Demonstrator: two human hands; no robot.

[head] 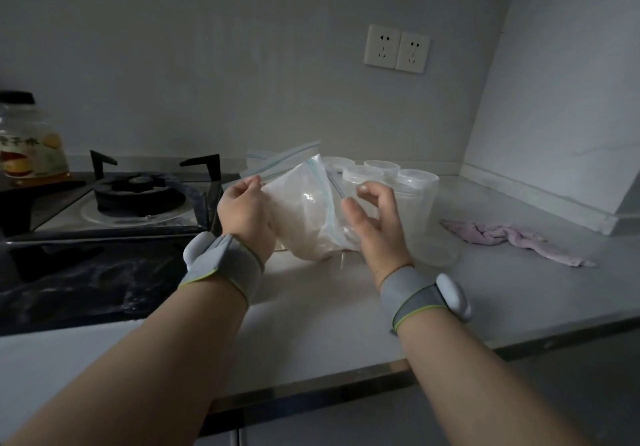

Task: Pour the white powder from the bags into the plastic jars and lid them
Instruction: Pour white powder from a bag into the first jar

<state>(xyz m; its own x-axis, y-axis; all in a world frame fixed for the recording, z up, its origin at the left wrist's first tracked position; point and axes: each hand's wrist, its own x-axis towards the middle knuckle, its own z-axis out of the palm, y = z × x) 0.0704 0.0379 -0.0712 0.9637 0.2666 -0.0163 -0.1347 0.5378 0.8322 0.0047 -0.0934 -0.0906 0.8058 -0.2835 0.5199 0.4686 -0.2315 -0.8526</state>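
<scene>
A clear zip bag (304, 210) holding white powder is lifted just above the counter, its blue zip strip running down the right side. My left hand (244, 211) grips the bag's left edge with curled fingers. My right hand (372, 224) pinches the bag's clear edge by the zip, with thumb and fingers curled round it. Behind the bag stand several clear plastic jars (417, 199) with their lids on; the lower part of the nearest one is hidden by my right hand. More zip bags (280, 160) lie behind.
A gas stove (138, 199) with black pan supports sits at the left, beside a labelled jar with a black lid (29, 137). A crumpled pale purple cloth (512, 237) lies on the grey counter (329, 314) at the right. Wall sockets (396, 48) are on the back wall.
</scene>
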